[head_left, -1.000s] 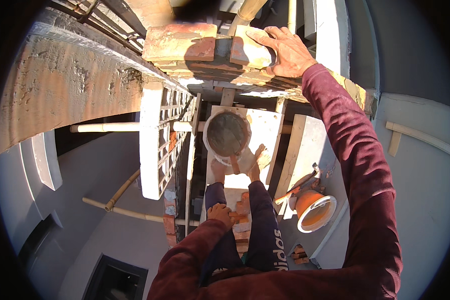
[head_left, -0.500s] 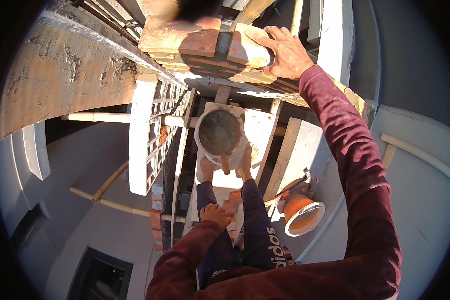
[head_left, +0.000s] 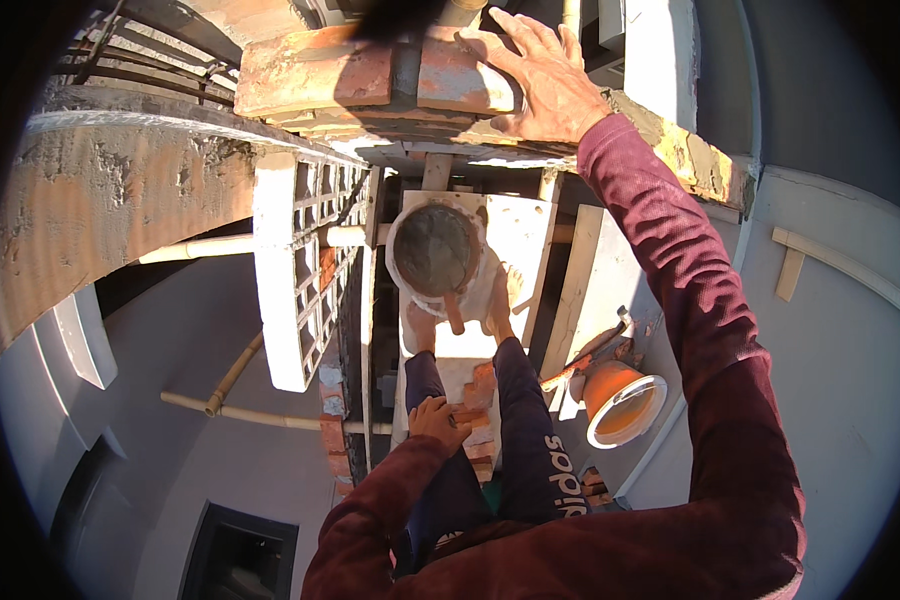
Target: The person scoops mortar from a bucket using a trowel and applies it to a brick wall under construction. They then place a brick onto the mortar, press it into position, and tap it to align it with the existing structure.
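Note:
My right hand (head_left: 542, 85) lies at the right end of a brick (head_left: 462, 76) on top of the wall, its fingers stretched out and spread. Left of that brick sits another brick (head_left: 315, 72), with grey mortar (head_left: 405, 72) in the joint between them. My left hand (head_left: 440, 424) rests on my left leg near the knee, fingers laid over the trousers, holding nothing that I can see. Between my feet and the wall stands a round bucket of grey mortar (head_left: 435, 250). A brown handle (head_left: 454, 313) sticks out over its near rim.
My feet stand on a pale board (head_left: 520, 235). To the left rises a white lattice panel (head_left: 282, 270), with bamboo poles (head_left: 270, 417) beyond it. An orange bucket (head_left: 625, 403) lies tilted at the right. Broken bricks (head_left: 478, 405) lie between my legs.
My right hand has loosened from around the brick, and its fingers have spread. The whole view has shifted a little. My left hand stays on my leg.

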